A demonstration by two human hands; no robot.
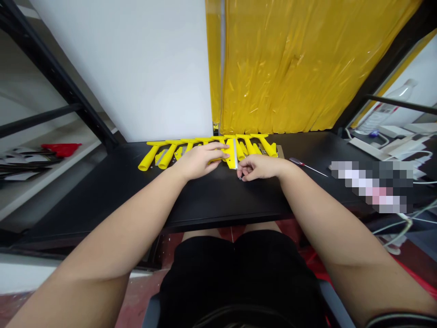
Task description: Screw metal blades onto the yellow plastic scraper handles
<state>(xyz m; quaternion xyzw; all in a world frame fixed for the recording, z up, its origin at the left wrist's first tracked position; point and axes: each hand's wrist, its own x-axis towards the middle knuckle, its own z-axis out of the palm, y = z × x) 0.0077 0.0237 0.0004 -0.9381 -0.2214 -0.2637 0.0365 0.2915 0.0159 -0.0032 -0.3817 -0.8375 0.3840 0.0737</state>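
Note:
My left hand [207,159] is closed on a yellow scraper [232,156] with a straight metal blade along its right edge. The scraper's handle is partly hidden under the fingers. Close to the blade's lower end, my right hand [254,167] has its fingers curled in a pinch just above the black table. A tiny shiny bit shows at its fingertips, too small to name. Behind both hands lies a row of several yellow plastic handles [168,156] with wide hollow ends, with smaller yellow and metal pieces among them.
A screwdriver [309,167] lies on the black table [211,200] to the right of my right hand. Farther right are white power strips and cables [399,143], a plastic bottle [387,109] and a blurred-out item. A white panel [136,68] and yellow sheeting [290,68] stand behind.

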